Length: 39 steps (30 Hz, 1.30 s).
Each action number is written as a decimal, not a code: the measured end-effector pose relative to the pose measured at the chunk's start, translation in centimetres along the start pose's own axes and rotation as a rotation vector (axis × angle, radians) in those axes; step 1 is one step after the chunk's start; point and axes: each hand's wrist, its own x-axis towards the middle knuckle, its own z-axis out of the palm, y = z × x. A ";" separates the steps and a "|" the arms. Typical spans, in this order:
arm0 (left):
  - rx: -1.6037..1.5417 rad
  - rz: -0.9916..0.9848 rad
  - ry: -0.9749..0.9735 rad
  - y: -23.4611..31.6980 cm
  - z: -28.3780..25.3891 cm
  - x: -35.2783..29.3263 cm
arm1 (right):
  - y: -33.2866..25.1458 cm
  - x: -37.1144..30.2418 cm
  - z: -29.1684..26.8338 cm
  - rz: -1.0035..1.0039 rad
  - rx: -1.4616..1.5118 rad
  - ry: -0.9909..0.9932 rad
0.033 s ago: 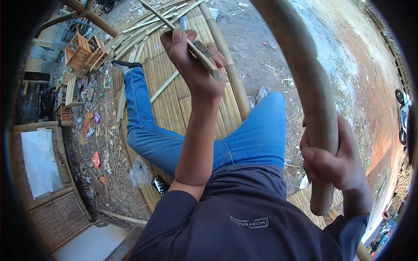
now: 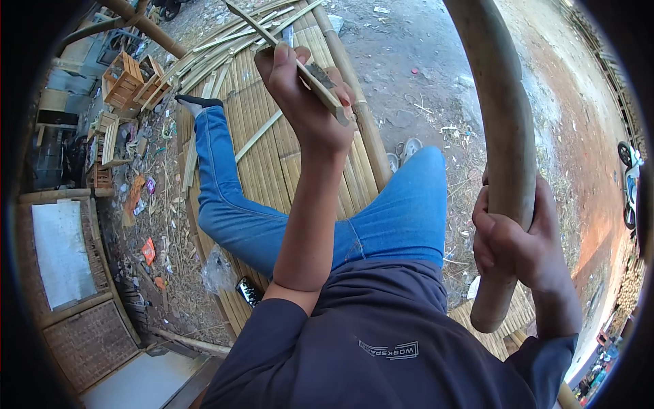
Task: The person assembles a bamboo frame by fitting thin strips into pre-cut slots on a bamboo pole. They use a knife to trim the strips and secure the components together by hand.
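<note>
My left hand (image 2: 308, 116) is raised over the bamboo platform, closed around a thin split bamboo strip (image 2: 260, 28). The strip slants from the top of the view down past the fingers. A small dark flat piece (image 2: 320, 75) sits against the strip inside that hand; what it is, I cannot make out. On the right, my right hand (image 2: 514, 245) wraps round a thick, slightly bent wooden pole (image 2: 507, 123). The pole stands almost upright in view, its blunt lower end below the fist and its upper end beyond the top edge.
I sit on a bamboo-slat platform (image 2: 262, 170), legs in blue jeans. Several bamboo strips (image 2: 225, 42) are piled at its far end. A phone (image 2: 248, 292) and a clear plastic bag (image 2: 219, 271) lie by my left hip. Wooden crates (image 2: 122, 82) stand far left; litter covers the ground.
The wooden pole has tilted: its upper part moved right and its lower end shifted slightly left. My left hand and the bamboo strip have barely moved.
</note>
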 end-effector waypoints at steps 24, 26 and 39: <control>0.207 0.273 -0.024 -1.3 -0.7 -0.9 | -0.3 -0.8 0.9 -0.013 0.009 -0.288; 0.076 0.119 -0.084 -0.8 -1.0 -0.8 | -1.3 -0.3 0.2 0.030 0.116 -0.019; -0.274 0.156 -0.453 -1.6 -4.4 0.6 | -0.7 0.1 1.1 -0.051 -0.001 -0.124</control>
